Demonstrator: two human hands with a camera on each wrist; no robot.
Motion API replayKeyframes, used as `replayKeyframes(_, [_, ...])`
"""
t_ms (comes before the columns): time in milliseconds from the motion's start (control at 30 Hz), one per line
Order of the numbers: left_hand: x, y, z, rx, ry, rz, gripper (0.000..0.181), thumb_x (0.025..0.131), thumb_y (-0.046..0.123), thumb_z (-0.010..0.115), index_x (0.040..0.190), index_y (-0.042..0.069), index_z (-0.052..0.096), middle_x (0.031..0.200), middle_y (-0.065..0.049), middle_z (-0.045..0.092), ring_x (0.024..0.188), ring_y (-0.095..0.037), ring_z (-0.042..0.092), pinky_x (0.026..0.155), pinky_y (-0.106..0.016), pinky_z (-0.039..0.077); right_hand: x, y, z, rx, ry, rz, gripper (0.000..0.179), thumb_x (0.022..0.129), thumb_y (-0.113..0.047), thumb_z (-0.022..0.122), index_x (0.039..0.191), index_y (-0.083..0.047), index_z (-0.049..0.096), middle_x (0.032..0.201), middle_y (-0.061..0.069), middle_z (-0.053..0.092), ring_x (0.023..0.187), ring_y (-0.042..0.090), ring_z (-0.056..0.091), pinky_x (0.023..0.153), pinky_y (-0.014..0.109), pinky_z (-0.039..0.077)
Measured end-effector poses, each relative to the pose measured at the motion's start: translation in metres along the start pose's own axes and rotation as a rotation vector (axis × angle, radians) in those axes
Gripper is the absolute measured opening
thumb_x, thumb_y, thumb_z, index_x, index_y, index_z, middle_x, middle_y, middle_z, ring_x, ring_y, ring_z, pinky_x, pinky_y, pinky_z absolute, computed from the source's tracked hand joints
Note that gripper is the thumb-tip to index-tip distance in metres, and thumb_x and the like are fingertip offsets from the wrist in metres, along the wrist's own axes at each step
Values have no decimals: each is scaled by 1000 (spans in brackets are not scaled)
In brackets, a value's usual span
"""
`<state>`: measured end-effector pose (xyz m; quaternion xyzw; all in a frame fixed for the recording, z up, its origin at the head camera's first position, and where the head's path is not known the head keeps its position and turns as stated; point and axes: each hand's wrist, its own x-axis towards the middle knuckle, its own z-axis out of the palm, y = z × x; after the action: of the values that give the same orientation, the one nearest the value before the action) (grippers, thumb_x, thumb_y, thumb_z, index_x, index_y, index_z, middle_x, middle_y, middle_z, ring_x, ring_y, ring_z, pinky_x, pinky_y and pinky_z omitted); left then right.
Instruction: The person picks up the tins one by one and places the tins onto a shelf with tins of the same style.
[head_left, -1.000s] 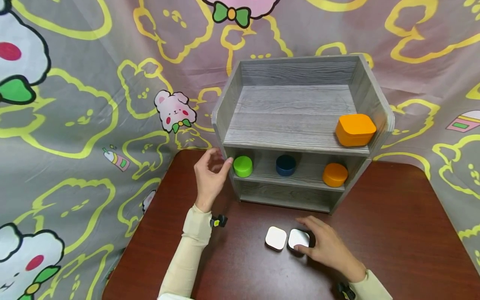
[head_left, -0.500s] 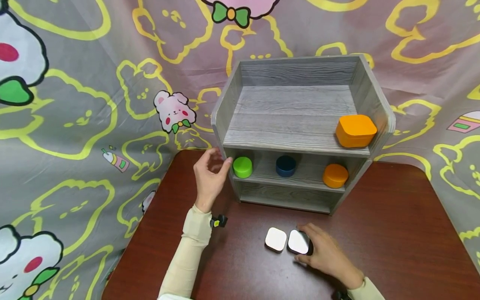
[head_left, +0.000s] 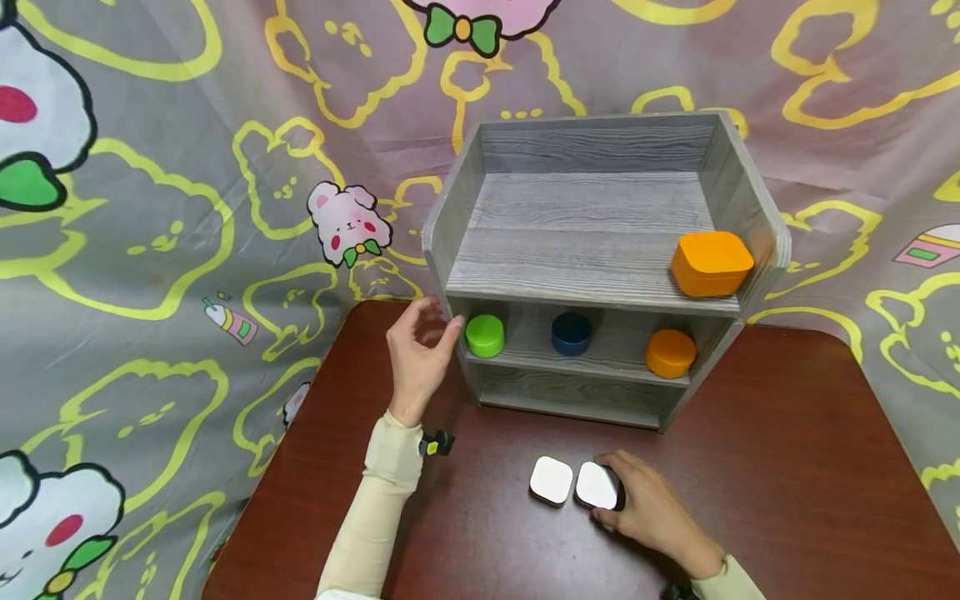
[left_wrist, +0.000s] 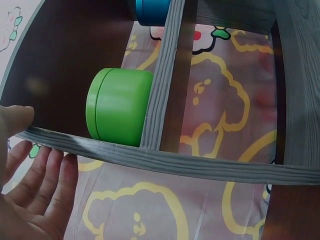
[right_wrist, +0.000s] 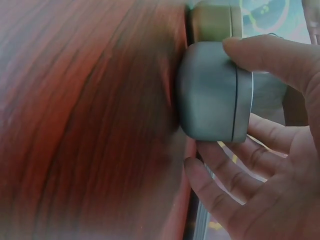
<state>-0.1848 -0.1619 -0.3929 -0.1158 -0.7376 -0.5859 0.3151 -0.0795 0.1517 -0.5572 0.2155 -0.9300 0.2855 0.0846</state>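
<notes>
My left hand holds the left side panel of the grey wood-grain shelf unit. In the left wrist view its thumb lies inside the panel edge and the fingers outside, close to a round green tin. On the table, my right hand grips a small rounded-square box with a shiny lid, dark grey in the right wrist view. There the thumb is at one side of the box and the fingers at the opposite side. A similar box stands just left of it.
The middle shelf holds the green tin, a dark blue tin and a round orange tin. An orange rounded-square box stands at the right on the top shelf. A patterned cloth hangs behind the brown table.
My right hand has shifted slightly down, its thumb and fingers coming round the right-hand box. The left hand has stayed at the shelf's side panel.
</notes>
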Motion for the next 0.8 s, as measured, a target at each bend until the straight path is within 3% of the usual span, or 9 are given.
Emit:
replayKeyframes(333, [-1,-1,1,-6,-14,10,26,86,-7,77,109,-13,67,94,-32,70,81,-17,68,72,-20,60,3,0,-9,63,4,-1,62,53,-14,97,110,-13,70,104,-7,70,97,16,68,83,37,57])
replayKeyframes(533, [0,-3,1,-10,-13,-1,26,87,-6,77,110,-13,67,95,-31,70,83,-14,68,73,-17,59,10,-9,-29,112,9,-66,64,54,-14,98,111,-12,69,103,-10,69,91,9,64,76,30,55])
replayKeyframes(667, [1,-17,1,-11,-15,-6,27,87,-7,77,111,-13,67,96,-33,69,83,-16,68,73,-16,59,18,-17,-49,176,-17,-98,63,58,-11,98,114,-11,67,104,-8,68,88,3,60,69,22,55])
replayKeyframes(800, [1,-31,1,-7,-1,1,28,86,-7,77,111,-13,66,96,-33,69,83,-12,67,74,-15,58,30,-29,-68,196,-47,-133,61,63,-13,96,117,-11,66,107,-7,70,90,2,60,70,23,57])
